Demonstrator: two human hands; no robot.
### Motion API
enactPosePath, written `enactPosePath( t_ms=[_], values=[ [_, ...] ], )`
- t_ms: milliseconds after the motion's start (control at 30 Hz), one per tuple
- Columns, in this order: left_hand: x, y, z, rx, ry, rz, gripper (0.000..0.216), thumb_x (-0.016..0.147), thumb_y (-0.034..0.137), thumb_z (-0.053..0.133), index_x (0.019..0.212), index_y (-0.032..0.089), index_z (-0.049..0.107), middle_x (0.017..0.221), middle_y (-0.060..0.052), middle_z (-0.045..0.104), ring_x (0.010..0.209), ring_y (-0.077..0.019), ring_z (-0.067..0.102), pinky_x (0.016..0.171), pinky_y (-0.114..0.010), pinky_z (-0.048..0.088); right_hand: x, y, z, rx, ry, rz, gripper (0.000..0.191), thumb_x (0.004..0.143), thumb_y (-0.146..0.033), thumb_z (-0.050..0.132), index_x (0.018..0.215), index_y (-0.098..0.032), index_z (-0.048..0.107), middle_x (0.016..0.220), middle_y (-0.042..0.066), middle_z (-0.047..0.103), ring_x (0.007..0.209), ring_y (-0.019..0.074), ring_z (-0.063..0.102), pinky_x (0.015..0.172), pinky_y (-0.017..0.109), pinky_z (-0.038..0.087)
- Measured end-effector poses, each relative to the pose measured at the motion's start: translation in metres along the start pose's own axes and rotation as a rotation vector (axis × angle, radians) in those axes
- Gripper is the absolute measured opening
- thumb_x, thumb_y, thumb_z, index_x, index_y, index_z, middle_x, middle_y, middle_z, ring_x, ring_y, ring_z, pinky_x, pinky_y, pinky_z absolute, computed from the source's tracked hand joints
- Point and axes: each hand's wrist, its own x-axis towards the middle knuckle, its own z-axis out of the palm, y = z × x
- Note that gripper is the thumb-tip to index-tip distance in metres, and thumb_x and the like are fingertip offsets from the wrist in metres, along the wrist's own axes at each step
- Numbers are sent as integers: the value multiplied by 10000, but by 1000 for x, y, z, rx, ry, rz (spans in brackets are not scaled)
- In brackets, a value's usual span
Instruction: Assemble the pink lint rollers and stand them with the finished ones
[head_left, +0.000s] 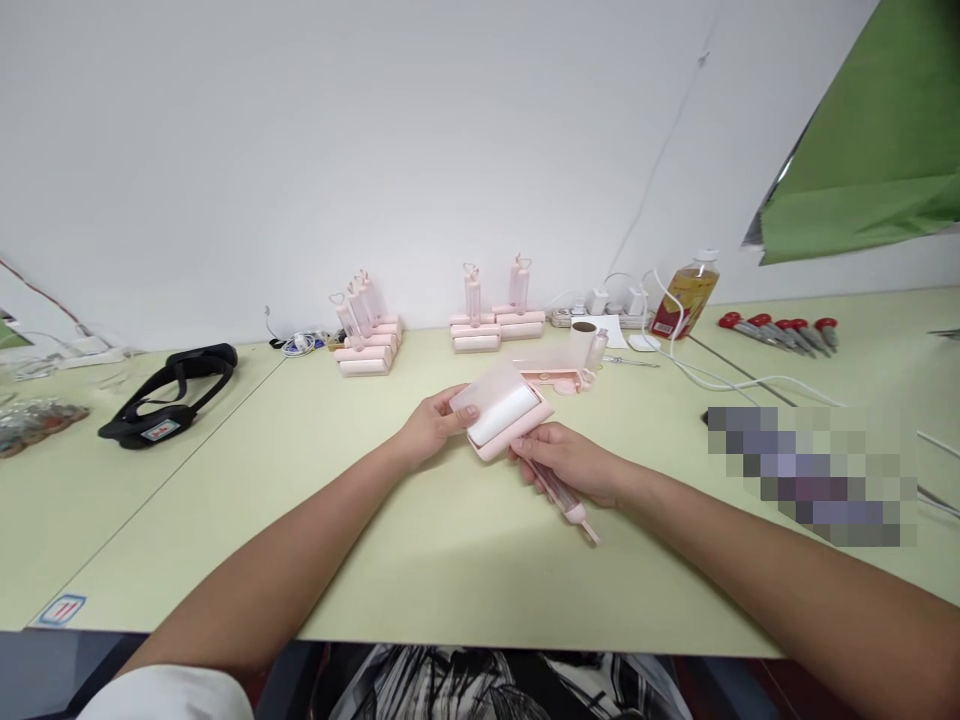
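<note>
A pink lint roller with a white roll and a translucent cover is held over the table, tilted, its handle pointing down to the right. My left hand grips the roller's head at its left end, thumb lying on the front. Fingers of my right hand wrap round the handle just below the head. Beyond the hands lie a pink lint roller part and a white paper roll. Several assembled pink lint rollers stand along the wall in a left group and a middle group.
A black head strap lies at the left. To the right are a drink bottle, several red-tipped tools, white cables and a blurred-out object. A green sheet hangs at upper right.
</note>
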Motion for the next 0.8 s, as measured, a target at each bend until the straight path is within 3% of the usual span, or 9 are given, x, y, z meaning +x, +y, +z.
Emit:
enactPosePath(
  t_ms=[233, 500, 800],
  values=[
    [-7, 12, 0, -27, -181, -18, 672, 738, 446, 738, 1317, 152, 563, 1060, -100, 656, 921, -206, 573, 809, -298, 431, -1, 1, 2, -15, -15, -39, 305, 836, -450, 596, 742, -164, 551, 572, -18, 555, 475, 94, 463, 466, 217, 366],
    [-10, 14, 1, -2, -227, -20, 655, 778, 398, 713, 1356, 153, 525, 1074, -111, 644, 955, -224, 564, 810, -309, 447, -5, 0, 6, -38, 26, -52, 317, 838, -444, 566, 687, -167, 534, 521, -24, 505, 452, 97, 421, 458, 229, 338],
    [-16, 13, 8, 50, -365, -61, 675, 771, 386, 727, 1371, 163, 511, 1105, -108, 643, 960, -227, 584, 831, -316, 471, -9, 1, 13, -67, 74, -106, 276, 810, -425, 588, 698, -182, 518, 532, -25, 509, 487, 110, 437, 487, 240, 347]
  ],
)
